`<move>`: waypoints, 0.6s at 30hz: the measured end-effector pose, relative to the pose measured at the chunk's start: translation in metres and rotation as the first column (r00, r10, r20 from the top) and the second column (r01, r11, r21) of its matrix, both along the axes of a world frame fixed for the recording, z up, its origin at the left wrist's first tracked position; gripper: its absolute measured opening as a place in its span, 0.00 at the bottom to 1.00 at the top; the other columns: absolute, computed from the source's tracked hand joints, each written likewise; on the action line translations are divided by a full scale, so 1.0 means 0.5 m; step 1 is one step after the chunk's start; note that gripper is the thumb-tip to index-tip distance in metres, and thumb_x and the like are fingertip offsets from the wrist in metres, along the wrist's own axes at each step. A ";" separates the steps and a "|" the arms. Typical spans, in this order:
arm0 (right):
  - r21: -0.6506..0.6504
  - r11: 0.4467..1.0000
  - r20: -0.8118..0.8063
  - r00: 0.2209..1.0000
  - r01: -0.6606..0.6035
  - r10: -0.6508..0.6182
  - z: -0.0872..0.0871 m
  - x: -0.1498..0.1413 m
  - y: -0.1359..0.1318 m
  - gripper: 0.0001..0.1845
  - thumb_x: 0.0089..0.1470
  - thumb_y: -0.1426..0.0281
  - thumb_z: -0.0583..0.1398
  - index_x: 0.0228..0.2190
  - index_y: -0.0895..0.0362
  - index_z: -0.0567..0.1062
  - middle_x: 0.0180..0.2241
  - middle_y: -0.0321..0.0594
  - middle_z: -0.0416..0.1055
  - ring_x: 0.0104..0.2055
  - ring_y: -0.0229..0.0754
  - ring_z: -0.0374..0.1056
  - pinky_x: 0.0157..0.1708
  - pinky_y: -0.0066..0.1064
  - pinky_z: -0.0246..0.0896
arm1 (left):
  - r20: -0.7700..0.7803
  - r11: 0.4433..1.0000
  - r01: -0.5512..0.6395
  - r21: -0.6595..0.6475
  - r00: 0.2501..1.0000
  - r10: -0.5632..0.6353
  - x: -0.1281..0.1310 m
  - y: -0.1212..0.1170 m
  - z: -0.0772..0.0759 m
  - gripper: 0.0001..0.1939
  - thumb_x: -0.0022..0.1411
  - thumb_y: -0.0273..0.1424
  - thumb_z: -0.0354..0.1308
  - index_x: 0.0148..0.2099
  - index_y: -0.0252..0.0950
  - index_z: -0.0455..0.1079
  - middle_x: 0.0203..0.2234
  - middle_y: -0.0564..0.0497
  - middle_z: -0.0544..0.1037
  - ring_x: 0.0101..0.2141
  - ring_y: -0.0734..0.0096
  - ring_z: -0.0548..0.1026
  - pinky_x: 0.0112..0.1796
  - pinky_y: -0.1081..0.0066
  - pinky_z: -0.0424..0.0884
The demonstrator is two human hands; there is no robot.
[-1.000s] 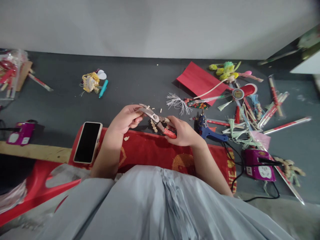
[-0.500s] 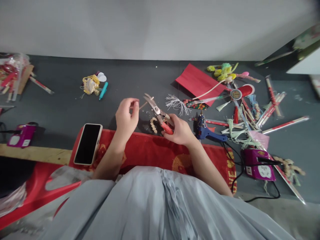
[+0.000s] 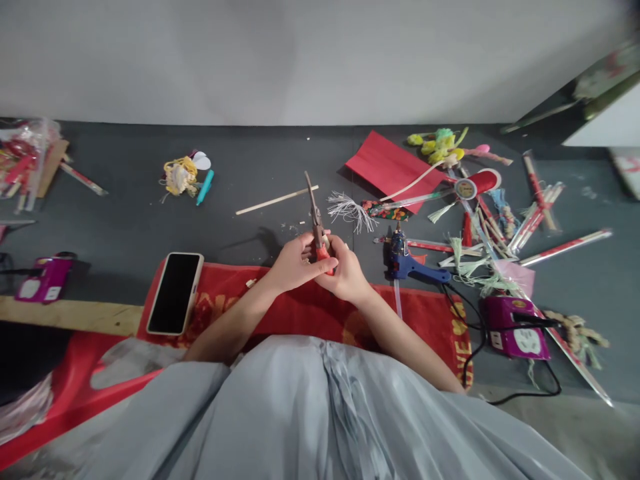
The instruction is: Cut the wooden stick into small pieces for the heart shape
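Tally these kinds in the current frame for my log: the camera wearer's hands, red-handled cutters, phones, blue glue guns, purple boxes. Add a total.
Hands: 2 (left hand, right hand)
Red-handled cutters: 1
Phone: 1
Blue glue gun: 1
Purple boxes: 2 (left box, right box)
Total: 7
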State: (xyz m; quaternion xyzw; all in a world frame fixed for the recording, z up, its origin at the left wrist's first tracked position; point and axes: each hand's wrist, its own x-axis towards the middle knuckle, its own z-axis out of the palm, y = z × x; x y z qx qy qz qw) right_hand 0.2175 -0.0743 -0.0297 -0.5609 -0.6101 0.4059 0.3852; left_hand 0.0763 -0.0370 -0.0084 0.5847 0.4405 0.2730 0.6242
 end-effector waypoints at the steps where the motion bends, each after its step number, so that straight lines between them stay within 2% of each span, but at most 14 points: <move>1: -0.003 1.000 0.000 1.000 -0.001 0.001 -0.001 -0.001 0.000 0.24 0.38 0.61 0.60 0.40 0.54 0.65 0.27 0.36 0.71 0.28 0.44 0.67 0.31 0.36 0.63 | 0.047 0.999 -0.018 -0.048 0.999 0.020 0.002 -0.001 0.001 0.39 0.40 0.41 0.73 0.54 0.32 0.69 0.35 0.49 0.80 0.36 0.67 0.79 0.40 0.69 0.75; 5: 0.008 1.000 -0.009 1.000 -0.001 0.002 -0.005 -0.001 0.000 0.23 0.38 0.62 0.60 0.39 0.54 0.65 0.27 0.37 0.72 0.28 0.44 0.68 0.31 0.37 0.64 | 0.138 0.990 -0.064 -0.124 0.987 0.081 0.005 -0.004 0.006 0.38 0.32 0.36 0.77 0.49 0.33 0.72 0.30 0.53 0.78 0.31 0.72 0.78 0.36 0.72 0.75; 10: 0.038 0.999 -0.035 0.999 -0.010 0.011 -0.007 -0.003 -0.001 0.21 0.39 0.62 0.60 0.37 0.53 0.64 0.28 0.39 0.73 0.28 0.44 0.68 0.31 0.36 0.65 | 0.119 0.981 -0.126 -0.150 0.982 0.144 0.008 -0.009 0.012 0.37 0.30 0.33 0.77 0.47 0.32 0.74 0.29 0.53 0.78 0.30 0.72 0.78 0.37 0.71 0.75; 18: 0.029 0.999 -0.034 0.999 -0.015 0.016 -0.005 -0.002 -0.001 0.21 0.39 0.62 0.60 0.38 0.54 0.65 0.27 0.38 0.72 0.29 0.45 0.68 0.32 0.37 0.65 | 0.141 0.973 -0.149 -0.177 0.975 0.175 0.011 -0.013 0.012 0.36 0.30 0.33 0.77 0.46 0.32 0.73 0.29 0.53 0.79 0.30 0.72 0.78 0.37 0.72 0.74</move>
